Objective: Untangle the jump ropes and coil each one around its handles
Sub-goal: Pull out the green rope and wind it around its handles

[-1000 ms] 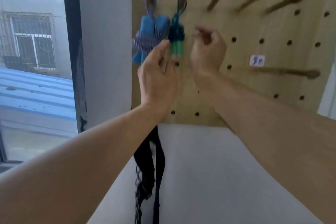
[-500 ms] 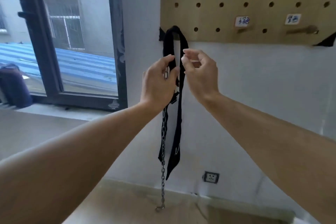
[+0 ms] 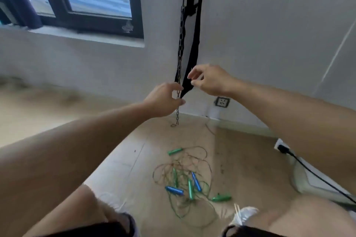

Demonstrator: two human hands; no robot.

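The left hand is raised with fingers curled beside a hanging chain; whether the chain is pinched cannot be told. The right hand is held loosely open, nothing gripped, its fingertips near the lower end of a black strap. The jump ropes are left tangled on the floor below, green and blue handles among the cords.
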